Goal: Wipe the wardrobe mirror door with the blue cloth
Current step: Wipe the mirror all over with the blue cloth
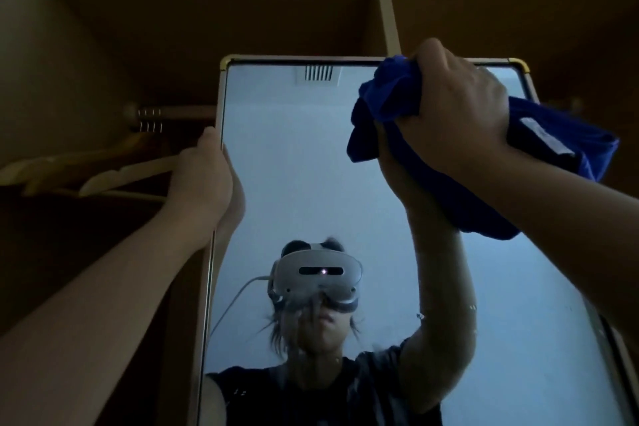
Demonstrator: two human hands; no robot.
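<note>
Wardrobe mirror door [311, 166] — right hand [460, 107] presses blue cloth [387, 97], left hand [202, 176] grips edge

Bare forearms, dark tee, grey headset

Both forearms [114, 290] enter sleeveless from the lower corners; reflected at lower centre, a dark short-sleeved T-shirt [345, 394], a grey headset [320, 273] and its pale cable [235, 297].

Wooden wardrobe rail [179, 111], pale wooden hangers [128, 175] hanging from it
</note>
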